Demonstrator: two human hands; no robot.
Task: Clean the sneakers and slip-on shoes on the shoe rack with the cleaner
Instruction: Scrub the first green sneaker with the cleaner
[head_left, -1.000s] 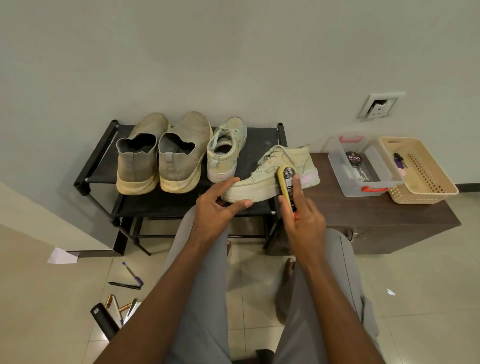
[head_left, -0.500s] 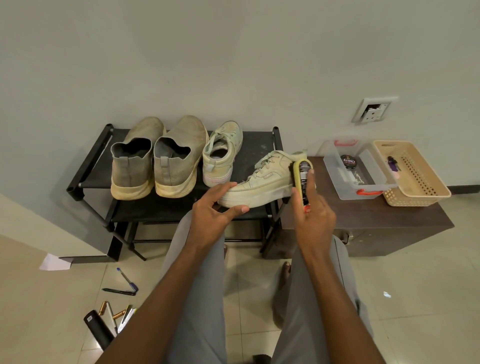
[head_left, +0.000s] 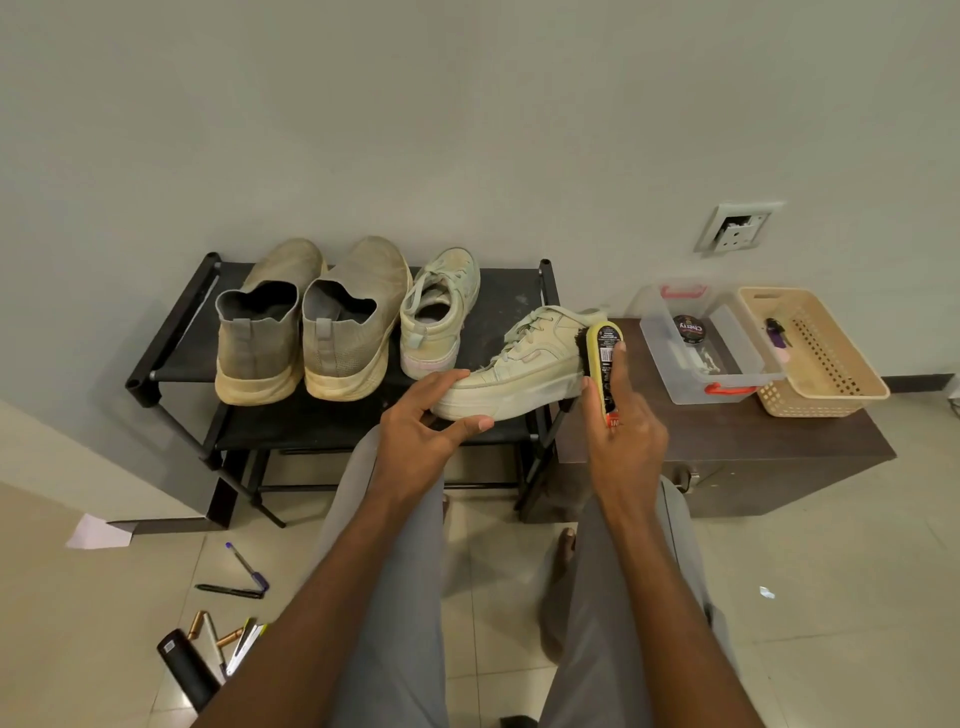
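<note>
Yellow plastic backs the brush (head_left: 604, 366), which is gripped in the right hand (head_left: 626, 441) with the thumb on its near edge and the forefinger laid straight along its back. The brush is held nearly upright, its long axis running away from the person, and its dark bristles face left and are pressed against the heel end of the pale green sneaker (head_left: 517, 364).

That sneaker is held at its toe by the left hand (head_left: 423, 428), the thumb curled under the sole and the fingers laid over the toe cap. Its long axis runs from toe at the left to heel at the right, tilted slightly up toward the heel, so the brush stands roughly across it at the heel end. The heel overhangs the right edge of the black shoe rack (head_left: 171, 353).

A stroke leftward along the side of the shoe is judged to be the likely next move, and the right hand is the nearer to that side.

Behind on the rack are seen the second sneaker (head_left: 441, 317) and, left of it, the two grey slip-on shoes (head_left: 311, 332), heels toward the person, judged as yet unbrushed.
</note>
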